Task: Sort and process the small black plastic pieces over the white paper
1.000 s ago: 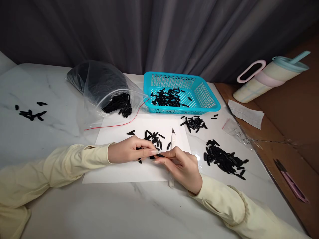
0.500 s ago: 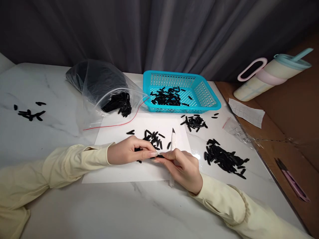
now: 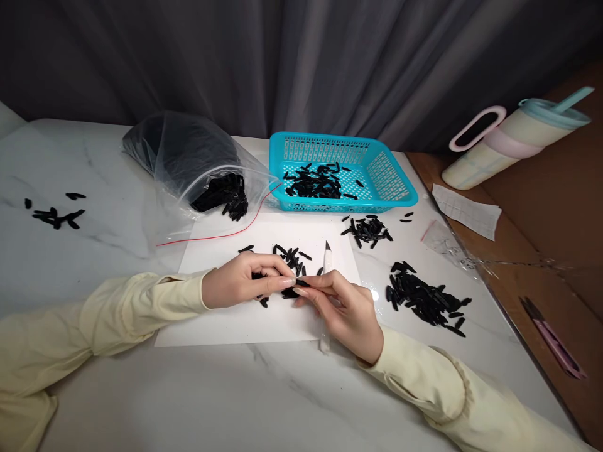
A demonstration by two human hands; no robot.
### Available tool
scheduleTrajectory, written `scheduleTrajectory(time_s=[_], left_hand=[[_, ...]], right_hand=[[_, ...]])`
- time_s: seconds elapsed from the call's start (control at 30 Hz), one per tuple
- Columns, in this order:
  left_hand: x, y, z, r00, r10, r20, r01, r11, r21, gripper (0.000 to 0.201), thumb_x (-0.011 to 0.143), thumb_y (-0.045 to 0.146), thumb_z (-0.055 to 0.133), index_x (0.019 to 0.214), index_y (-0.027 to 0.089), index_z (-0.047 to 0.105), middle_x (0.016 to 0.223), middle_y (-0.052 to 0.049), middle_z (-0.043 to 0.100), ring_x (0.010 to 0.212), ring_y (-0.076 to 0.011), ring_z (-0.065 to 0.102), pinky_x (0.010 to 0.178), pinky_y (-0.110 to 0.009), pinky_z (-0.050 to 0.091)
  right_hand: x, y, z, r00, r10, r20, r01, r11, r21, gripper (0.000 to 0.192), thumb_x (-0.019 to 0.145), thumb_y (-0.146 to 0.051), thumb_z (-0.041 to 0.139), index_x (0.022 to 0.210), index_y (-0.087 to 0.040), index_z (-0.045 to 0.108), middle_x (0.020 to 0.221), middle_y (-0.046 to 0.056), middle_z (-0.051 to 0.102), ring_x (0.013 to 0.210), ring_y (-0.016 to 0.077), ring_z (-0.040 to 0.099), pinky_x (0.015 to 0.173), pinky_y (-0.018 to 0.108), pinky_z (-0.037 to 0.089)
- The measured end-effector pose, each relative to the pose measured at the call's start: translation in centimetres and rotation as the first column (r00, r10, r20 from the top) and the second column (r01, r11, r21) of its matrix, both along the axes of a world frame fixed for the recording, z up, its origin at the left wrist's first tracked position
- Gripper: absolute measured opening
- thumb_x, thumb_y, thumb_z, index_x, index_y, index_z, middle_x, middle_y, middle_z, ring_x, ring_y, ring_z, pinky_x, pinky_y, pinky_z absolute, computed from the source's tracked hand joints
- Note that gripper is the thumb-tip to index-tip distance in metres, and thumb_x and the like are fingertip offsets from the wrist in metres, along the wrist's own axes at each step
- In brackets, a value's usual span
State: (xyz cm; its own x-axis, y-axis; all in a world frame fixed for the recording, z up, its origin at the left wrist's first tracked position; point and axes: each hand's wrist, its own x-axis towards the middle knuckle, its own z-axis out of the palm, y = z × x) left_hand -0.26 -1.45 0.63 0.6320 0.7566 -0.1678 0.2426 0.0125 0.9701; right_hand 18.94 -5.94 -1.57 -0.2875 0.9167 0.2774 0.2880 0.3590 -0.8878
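Shifted slightly up the view since half a second ago, the left hand point(image 3: 247, 279) and right hand point(image 3: 349, 312), both closed in a pinch, hold one black piece point(image 3: 302, 283) between them above white paper point(image 3: 211, 326); slim, it's partly covered.

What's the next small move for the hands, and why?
I'd perhaps turn the black piece slightly: the left hand and right hand meet at it above the paper, and their grip hides part of it.
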Motion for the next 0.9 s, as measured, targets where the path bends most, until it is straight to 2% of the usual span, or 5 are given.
scheduleTrajectory(time_s=[0.2, 0.6, 0.9], left_hand=[[-0.10, -0.07, -0.43, 1.000, 0.026, 0.006, -0.026, 1.000, -0.001, 0.028, 0.081, 0.039, 0.053, 0.083, 0.012, 0.060, 0.049, 0.006, 0.045, 0.044, -0.0056, 0.038, 0.042, -0.018, 0.036], [-0.12, -0.02, -0.09, 0.999, -0.025, -0.043, 0.028, 0.998, 0.062, 0.037, 0.086, 0.042, 0.046, 0.080, 0.010, 0.064, 0.047, 0.005, 0.043, 0.042, -0.0052, 0.036, 0.042, -0.018, 0.033], [-0.22, -0.07, -0.07, 0.998, -0.047, -0.045, 0.051, 0.995, 0.090, 0.032, 0.088, 0.035, 0.044, 0.078, 0.011, 0.063, 0.047, 0.006, 0.043, 0.043, -0.0052, 0.036, 0.045, -0.018, 0.034]], right_hand=[[0.02, 0.20, 0.05, 1.000, 0.003, -0.017, -0.003, 0.999, -0.033, 0.006, 0.089, -0.020, 0.050, 0.090, -0.019, 0.056, 0.066, 0.002, 0.070, 0.056, 0.0125, 0.065, 0.049, 0.022, 0.053], [0.18, 0.28, 0.23, 0.997, -0.009, 0.079, 0.002, 0.996, 0.088, 0.008, 0.090, -0.018, 0.050, 0.091, -0.020, 0.058, 0.063, -0.001, 0.069, 0.056, 0.0111, 0.065, 0.052, 0.020, 0.052], [0.33, 0.28, 0.14, 0.993, -0.001, 0.119, -0.015, 0.991, 0.134, 0.009, 0.090, -0.017, 0.050, 0.091, -0.019, 0.059, 0.063, -0.001, 0.068, 0.056, 0.0106, 0.065, 0.057, 0.020, 0.052]])
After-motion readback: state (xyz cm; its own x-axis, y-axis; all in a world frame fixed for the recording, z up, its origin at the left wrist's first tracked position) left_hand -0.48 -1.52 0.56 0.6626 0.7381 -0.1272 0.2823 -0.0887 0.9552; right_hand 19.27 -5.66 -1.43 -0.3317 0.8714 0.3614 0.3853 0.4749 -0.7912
